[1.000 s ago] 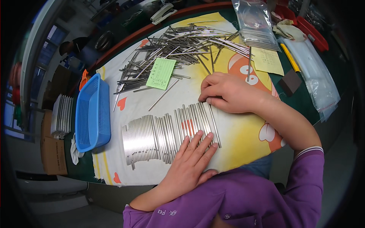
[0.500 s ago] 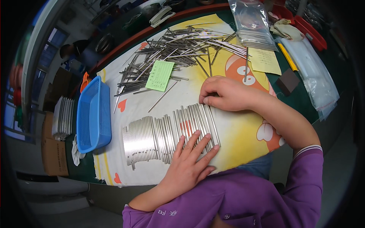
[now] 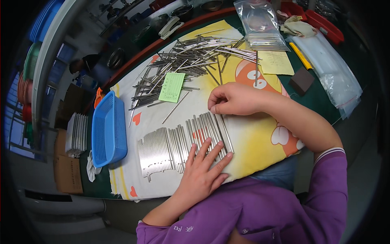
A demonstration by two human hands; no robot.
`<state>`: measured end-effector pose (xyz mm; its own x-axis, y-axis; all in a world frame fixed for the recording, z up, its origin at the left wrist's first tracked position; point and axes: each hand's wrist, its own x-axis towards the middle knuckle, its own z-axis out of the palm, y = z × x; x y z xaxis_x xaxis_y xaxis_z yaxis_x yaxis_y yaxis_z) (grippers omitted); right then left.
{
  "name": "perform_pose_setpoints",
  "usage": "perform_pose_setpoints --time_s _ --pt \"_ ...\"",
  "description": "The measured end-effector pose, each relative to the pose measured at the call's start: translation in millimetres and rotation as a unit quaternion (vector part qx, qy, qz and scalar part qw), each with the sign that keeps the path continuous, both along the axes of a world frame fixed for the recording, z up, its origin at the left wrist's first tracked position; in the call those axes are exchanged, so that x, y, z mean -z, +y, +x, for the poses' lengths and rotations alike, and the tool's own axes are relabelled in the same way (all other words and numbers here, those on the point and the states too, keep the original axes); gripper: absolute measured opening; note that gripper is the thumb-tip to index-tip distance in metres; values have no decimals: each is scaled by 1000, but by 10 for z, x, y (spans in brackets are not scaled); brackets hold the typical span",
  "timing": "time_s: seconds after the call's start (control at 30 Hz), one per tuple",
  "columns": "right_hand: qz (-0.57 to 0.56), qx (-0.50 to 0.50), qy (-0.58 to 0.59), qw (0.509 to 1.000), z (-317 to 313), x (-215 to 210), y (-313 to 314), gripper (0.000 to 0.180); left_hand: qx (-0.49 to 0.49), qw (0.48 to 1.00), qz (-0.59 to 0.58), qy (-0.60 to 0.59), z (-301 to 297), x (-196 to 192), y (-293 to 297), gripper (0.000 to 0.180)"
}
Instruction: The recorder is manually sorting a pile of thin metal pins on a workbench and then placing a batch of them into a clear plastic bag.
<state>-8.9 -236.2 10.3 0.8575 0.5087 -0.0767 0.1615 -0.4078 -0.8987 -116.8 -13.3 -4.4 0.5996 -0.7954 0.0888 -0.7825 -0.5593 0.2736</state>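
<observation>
Thin silvery metal rods [image 3: 156, 150] lie side by side in a row on the cloth, tighter at the left and more loosely spaced at the right. My left hand [image 3: 205, 168] rests flat with spread fingers over the lower ends of the right-hand rods. At the upper ends, my right hand [image 3: 233, 99] has thumb and forefinger pinched on the tip of a metal rod [image 3: 222, 132]; its fingers partly hide which one. Beyond the row is a tangled heap of similar rods [image 3: 191, 57], with a green printed slip [image 3: 172, 87] on it.
A blue plastic basket [image 3: 109, 130] stands left of the rods. Far right are bagged rods [image 3: 266, 38], a yellow paper [image 3: 276, 63], a yellow cutter [image 3: 300, 56], a dark block [image 3: 301, 81] and clear plastic bags [image 3: 329, 69]. Patterned cloth [image 3: 256, 158] covers the table.
My right hand has shifted slightly left along the rods' upper ends, still pinched. My left hand stays flat on the rods. The whole view has turned a little.
</observation>
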Motion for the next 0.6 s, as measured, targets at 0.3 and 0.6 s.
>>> perform_pose_setpoints --time_s 0.3,0.6 --pt "187 21 133 973 -111 -35 -58 18 21 999 -36 -9 28 44 -29 54" --pt "323 332 -29 886 -25 -260 -894 19 89 996 -4 9 382 -75 -230 68"
